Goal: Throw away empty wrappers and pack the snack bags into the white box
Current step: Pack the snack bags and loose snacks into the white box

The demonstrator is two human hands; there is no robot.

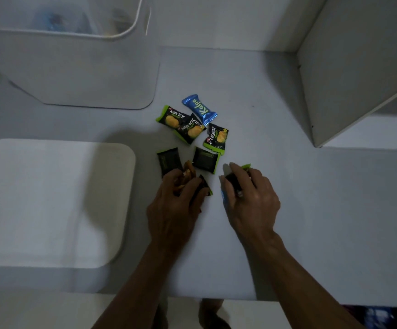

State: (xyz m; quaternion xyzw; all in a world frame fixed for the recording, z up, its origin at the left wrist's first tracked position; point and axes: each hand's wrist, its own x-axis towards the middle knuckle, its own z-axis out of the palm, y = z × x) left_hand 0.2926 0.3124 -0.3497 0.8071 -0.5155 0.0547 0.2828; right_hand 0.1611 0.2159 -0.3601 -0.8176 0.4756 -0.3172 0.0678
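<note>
2 hands over a white bench point(275, 129), low light. Left hand point(176, 205) is clenched on a bunch of crumpled wrappers point(192, 184), black, green and orange-brown bits poking out between the fingers. Right hand point(252, 200) is grasping a dark green-edged wrapper point(236, 180), a green corner showing past the fingertips; a small blue scrap point(223, 195) shows at the thumb side, can't tell what it is.

6 snack packs lie loose on the bench just beyond the hands. Blue Kalpa pack point(199, 109) is farthest, lying diagonal. 2 green-black Nextar packs face up to its left: 1st Nextar pack point(172, 117) and 2nd Nextar pack point(191, 130), the 2nd overlapping the 1st. 3rd Nextar pack point(217, 136) sits to the right of those, just beside the Kalpa pack's lower end. 2 dark packs lie back side up nearer the hands: left dark pack point(169, 160), touching the left fingertips, and right dark pack point(205, 160), between the 2 hands and just below the 3rd Nextar pack.

White box point(57, 74) stands at far left, rim and wall visible, contents blurred. White lid-like flat panel point(50, 198) lies at near left on the bench. White shelf panel point(349, 74) at far right.
</note>
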